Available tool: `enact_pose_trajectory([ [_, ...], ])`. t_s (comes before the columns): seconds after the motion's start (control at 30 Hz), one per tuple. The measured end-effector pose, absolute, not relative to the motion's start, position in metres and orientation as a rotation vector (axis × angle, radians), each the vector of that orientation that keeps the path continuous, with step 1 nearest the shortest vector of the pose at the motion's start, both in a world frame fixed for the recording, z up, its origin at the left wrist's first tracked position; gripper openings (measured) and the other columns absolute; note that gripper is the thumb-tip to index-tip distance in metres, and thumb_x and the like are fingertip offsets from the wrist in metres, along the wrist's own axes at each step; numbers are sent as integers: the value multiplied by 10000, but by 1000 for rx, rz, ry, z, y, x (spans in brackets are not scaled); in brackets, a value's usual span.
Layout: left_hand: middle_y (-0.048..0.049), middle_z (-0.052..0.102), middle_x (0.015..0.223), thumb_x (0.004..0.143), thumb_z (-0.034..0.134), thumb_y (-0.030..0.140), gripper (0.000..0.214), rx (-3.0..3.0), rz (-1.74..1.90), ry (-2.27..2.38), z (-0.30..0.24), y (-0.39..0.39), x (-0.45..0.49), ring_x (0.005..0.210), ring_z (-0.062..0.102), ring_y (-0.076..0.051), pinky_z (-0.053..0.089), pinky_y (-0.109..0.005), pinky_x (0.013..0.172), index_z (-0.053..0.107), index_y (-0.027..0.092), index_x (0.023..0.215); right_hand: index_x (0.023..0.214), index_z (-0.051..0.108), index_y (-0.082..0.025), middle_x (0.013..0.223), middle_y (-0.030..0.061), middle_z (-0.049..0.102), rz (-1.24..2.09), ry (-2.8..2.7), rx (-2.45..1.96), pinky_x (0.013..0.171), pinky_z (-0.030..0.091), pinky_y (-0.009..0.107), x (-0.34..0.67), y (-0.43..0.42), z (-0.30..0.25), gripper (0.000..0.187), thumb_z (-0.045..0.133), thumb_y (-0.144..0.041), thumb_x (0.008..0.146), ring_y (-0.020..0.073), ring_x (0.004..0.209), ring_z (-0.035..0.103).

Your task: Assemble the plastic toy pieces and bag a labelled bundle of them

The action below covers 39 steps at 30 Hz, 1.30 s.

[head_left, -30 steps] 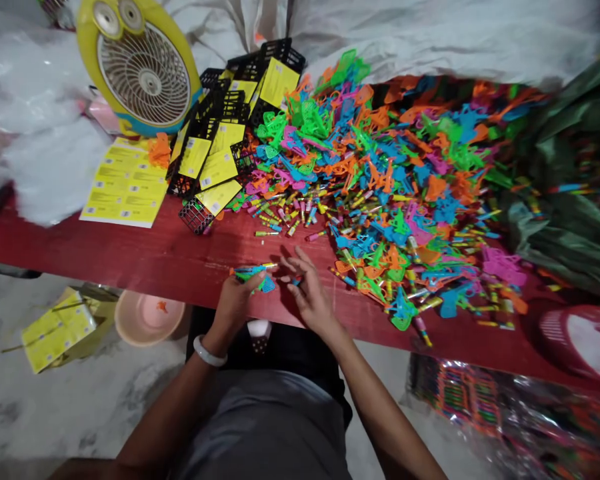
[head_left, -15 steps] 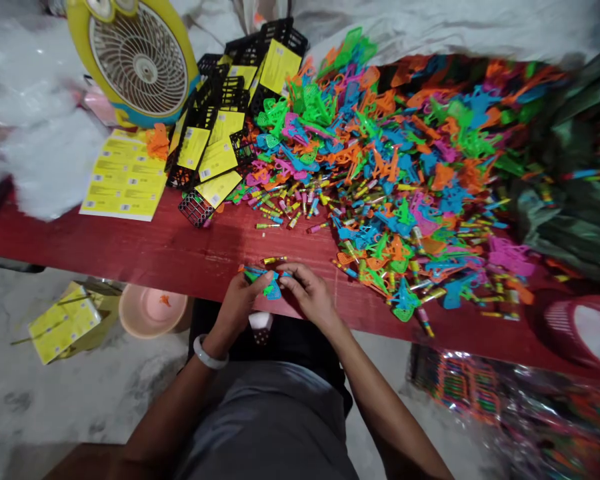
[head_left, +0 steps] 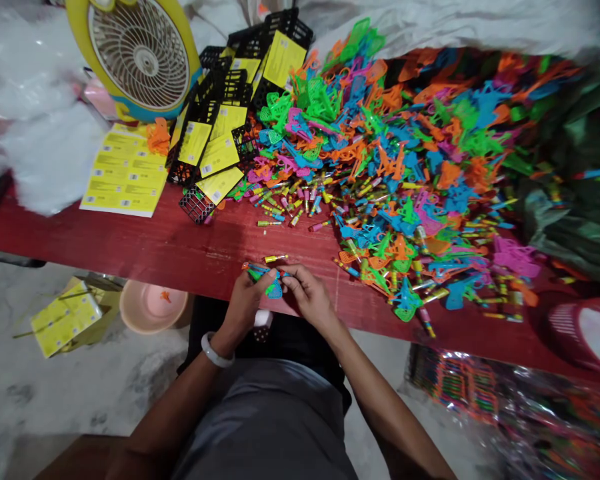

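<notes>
My left hand (head_left: 244, 300), with a pale bangle (head_left: 216, 351) at the wrist, is closed on a few small plastic pieces (head_left: 271, 287), blue and green, with lattice-like flat ends and a bit of orange at the left. Close on the right, the thumb and fingers of my right hand (head_left: 307, 293) are pinched together at the end of these pieces. What lies between those fingertips is too small to make out. Just beyond both hands, a little tube with a yellow label (head_left: 275, 258) lies on the red table (head_left: 190, 247).
A heap of bright plastic pieces (head_left: 390, 147) and small labelled tubes covers the table's right side. Black baskets with yellow cards (head_left: 220, 152), a yellow card sheet (head_left: 125, 177) and a fan (head_left: 145, 60) stand left. A basin (head_left: 130, 313) sits below; a red basket (head_left: 570, 327) is at right.
My hands stay together over the table edge, with the left wrist shifted slightly right. More of the orange end shows at the left of the held pieces. The view has moved a little.
</notes>
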<state>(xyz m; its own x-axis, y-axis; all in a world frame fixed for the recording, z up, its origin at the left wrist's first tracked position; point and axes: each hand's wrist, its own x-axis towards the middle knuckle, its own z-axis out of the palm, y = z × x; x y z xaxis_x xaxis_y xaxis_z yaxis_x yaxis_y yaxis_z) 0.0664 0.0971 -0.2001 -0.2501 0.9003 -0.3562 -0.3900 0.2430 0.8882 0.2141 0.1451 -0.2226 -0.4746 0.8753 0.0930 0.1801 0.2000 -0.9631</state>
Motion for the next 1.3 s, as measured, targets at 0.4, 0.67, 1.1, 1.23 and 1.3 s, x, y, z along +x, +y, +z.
enact_pose_trajectory([
  [0.4, 19, 567, 625, 754, 766, 505, 381, 740, 1134, 1273, -212, 103, 70, 585, 509, -112, 439, -259, 589, 591, 173, 690, 971, 657, -232, 701, -7, 673, 1302, -1857, -1066, 613, 507, 270, 231, 130, -229, 199, 510, -365, 991, 152, 600, 628],
  [0.67, -170, 565, 1393, 919, 636, 383, 436, 1615, 1219, 1563, -210, 200, 47, 1310, 555, -291, 457, -476, 1112, 595, 192, 1309, 1388, 542, -154, 1366, 211, 586, -259, -1628, -1442, 1116, 372, 654, 321, 197, -195, 492, 565, -393, 958, 367, 1335, 508],
  [1.1, -200, 507, 1477, 928, 461, 69, 574, 2309, 705, 2013, -170, 314, 40, 1331, 471, -347, 385, -532, 1096, 514, 224, 1477, 1395, 611, -235, 1586, 185, 422, 278, -2337, -1381, 1127, 312, 629, 170, 261, -235, 445, 567, -220, 952, 382, 1446, 338],
  [1.23, -158, 594, 1325, 922, 393, 32, 579, 2330, 703, 1963, -188, 286, 24, 1244, 509, -302, 411, -451, 1064, 548, 241, 1439, 1375, 627, -220, 1482, 158, 559, 358, -2343, -1274, 1092, 379, 531, 187, 245, -249, 429, 423, -172, 1001, 312, 1350, 455],
  [1.3, -145, 583, 1341, 907, 420, 32, 589, 2350, 677, 1953, -196, 268, 16, 1271, 490, -299, 393, -444, 1087, 537, 245, 1443, 1343, 646, -226, 1455, 140, 586, 361, -2309, -1247, 1093, 372, 506, 196, 235, -255, 422, 403, -160, 1005, 290, 1322, 486],
])
